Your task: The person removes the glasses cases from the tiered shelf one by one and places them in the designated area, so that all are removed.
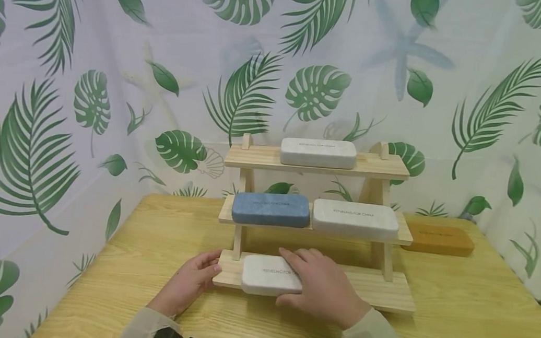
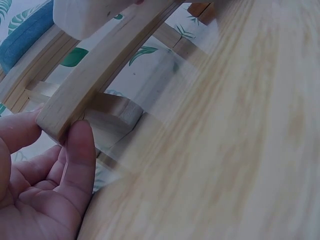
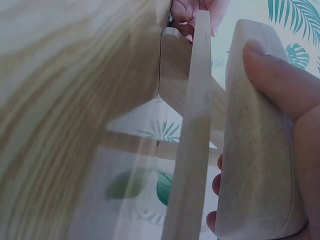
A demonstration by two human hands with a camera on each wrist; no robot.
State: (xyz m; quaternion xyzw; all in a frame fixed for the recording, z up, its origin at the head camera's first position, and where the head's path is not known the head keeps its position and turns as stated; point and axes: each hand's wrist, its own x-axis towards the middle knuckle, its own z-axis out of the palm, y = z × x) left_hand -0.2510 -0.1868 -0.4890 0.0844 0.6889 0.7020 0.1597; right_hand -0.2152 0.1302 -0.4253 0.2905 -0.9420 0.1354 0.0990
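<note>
A three-tier wooden display shelf (image 1: 375, 289) stands on the table. At the left end of its lowest board, my left hand (image 1: 194, 273) pinches the wood between thumb and fingers; the left wrist view shows this hand (image 2: 55, 175) close up at the board's end (image 2: 65, 112). My right hand (image 1: 323, 288) grips a white glasses case (image 1: 268, 275) at the lowest tier, covering its right part and some printed lettering. In the right wrist view, thumb and fingertips lie on opposite sides of that case (image 3: 257, 150). Whether it touches the board cannot be told.
On the middle tier, a blue glasses case (image 1: 271, 209) sits left of a white one (image 1: 355, 218). Another white case (image 1: 318, 153) lies on the top tier. An orange-brown case (image 1: 442, 240) rests on the table (image 1: 153, 234) behind the shelf's right side. Leaf-patterned cloth (image 1: 171, 109) hangs behind.
</note>
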